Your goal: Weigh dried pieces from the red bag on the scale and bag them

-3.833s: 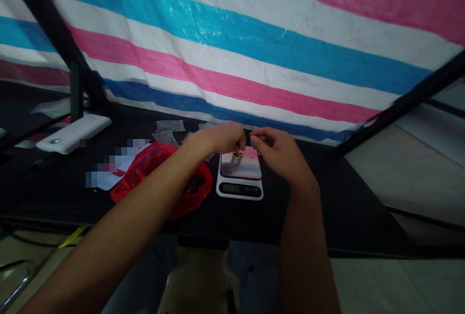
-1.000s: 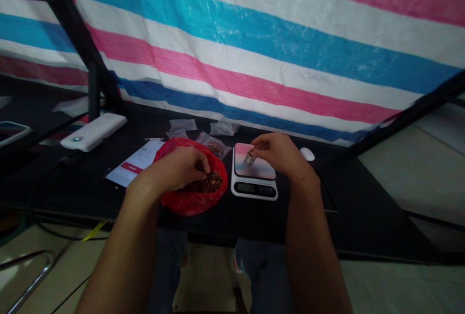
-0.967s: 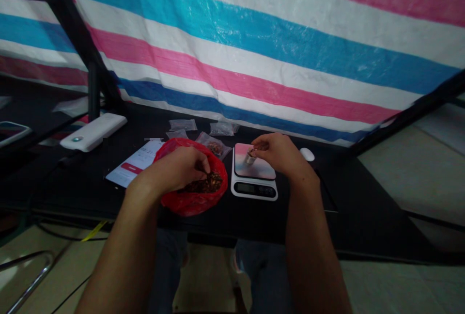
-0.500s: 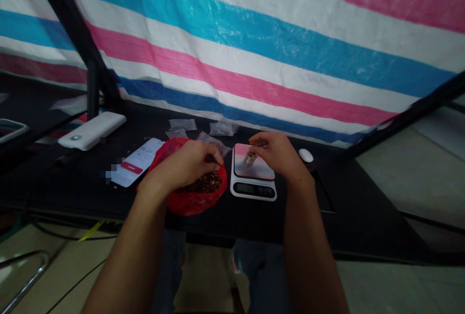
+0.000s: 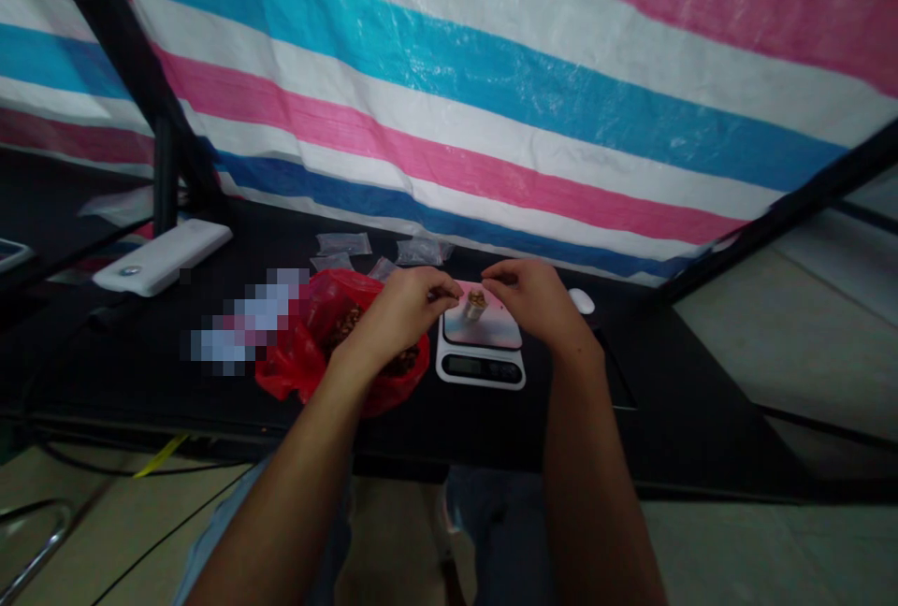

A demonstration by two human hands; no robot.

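Observation:
On the plate of a white digital kitchen scale [image 5: 484, 335] stands a small cylindrical container [image 5: 475, 308], filled to the top with brown bits. My left hand [image 5: 411, 307] reaches over the bag to the container's left side, thumb and fingers pinched; whatever is in the pinch is too small to make out. Close to the container's right, my right hand [image 5: 533, 299] also has its fingertips drawn together, apart from the container. What they hold, if anything, cannot be made out. A red plastic bag [image 5: 295, 353] lies open under my left forearm, with loose brown pieces [image 5: 341, 325] inside.
Several small clear zip bags [image 5: 343, 244] lie behind the red bag. A blurred-out phone [image 5: 253, 321] and a white power bank [image 5: 165, 258] are on the left. A white mouse [image 5: 581, 300] sits right of the scale on the black table [image 5: 666, 400]. A striped sheet [image 5: 449, 110] hangs behind.
My left hand has moved right, from over the red bag to beside the container on the scale. My right hand has drawn slightly away from the container. The view has shifted a little.

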